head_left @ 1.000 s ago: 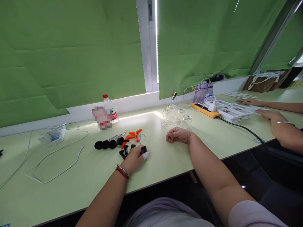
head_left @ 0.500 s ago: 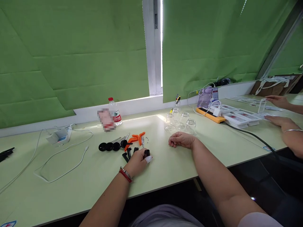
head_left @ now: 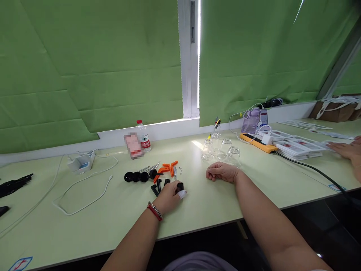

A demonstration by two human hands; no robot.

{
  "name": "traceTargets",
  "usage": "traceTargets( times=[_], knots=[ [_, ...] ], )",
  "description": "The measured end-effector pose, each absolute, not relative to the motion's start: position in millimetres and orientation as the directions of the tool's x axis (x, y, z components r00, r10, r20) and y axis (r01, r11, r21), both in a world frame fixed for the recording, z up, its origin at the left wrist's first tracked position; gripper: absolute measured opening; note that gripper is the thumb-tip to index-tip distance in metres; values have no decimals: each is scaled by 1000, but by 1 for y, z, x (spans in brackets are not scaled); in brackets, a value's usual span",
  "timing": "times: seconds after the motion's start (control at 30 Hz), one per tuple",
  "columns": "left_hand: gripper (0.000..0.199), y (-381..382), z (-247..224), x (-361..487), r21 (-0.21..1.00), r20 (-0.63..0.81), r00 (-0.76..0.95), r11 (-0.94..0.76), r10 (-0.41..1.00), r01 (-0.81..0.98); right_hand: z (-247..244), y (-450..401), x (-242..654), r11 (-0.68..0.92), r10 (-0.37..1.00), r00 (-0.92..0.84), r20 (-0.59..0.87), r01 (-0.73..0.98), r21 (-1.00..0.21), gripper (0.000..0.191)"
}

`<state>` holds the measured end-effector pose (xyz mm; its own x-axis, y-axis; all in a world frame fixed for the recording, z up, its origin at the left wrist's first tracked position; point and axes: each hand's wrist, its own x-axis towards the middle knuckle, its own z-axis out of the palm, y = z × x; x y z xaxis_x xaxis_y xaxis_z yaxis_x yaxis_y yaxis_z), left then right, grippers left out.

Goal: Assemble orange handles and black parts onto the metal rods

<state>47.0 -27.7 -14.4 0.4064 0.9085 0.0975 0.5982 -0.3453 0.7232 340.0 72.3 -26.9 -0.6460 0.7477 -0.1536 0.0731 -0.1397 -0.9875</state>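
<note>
My left hand (head_left: 170, 197) rests low over the table, its fingers wrapped round a small black part (head_left: 179, 186). Just behind it lie black angled pieces (head_left: 155, 188), orange brackets (head_left: 171, 168) and thin metal pins (head_left: 175, 172). A row of round black discs (head_left: 137, 176) is left of the brackets, with metal rods (head_left: 150, 167) behind. My right hand (head_left: 222, 171) lies on the table with curled fingers; whether anything is inside them is hidden. Several clear glass jars (head_left: 208, 149) stand just beyond it.
A water bottle (head_left: 146, 142) stands near the wall. White cables (head_left: 84, 203) cross the left side. At right are an orange power strip (head_left: 258, 142), a purple bottle (head_left: 250, 121), stacked white frames (head_left: 293, 149) and another person's hand (head_left: 342, 149).
The view has turned slightly left, shifting the scene to the right. My hands keep nearly the same poses. The other person's hands have lowered, and the upright clear frame is no longer seen raised.
</note>
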Motion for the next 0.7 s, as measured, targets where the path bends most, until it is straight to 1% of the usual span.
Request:
traceTargets(
  times=[0.4,0.7],
  knots=[
    [19,-29,-11,48,728,90,391,-329,916,602,-25,68,337,-168,769,-617,-169,60,-984,30],
    [17,-29,-13,47,747,88,390,-319,917,583,-27,69,337,-152,781,-605,-155,57,-987,32]
  ],
)
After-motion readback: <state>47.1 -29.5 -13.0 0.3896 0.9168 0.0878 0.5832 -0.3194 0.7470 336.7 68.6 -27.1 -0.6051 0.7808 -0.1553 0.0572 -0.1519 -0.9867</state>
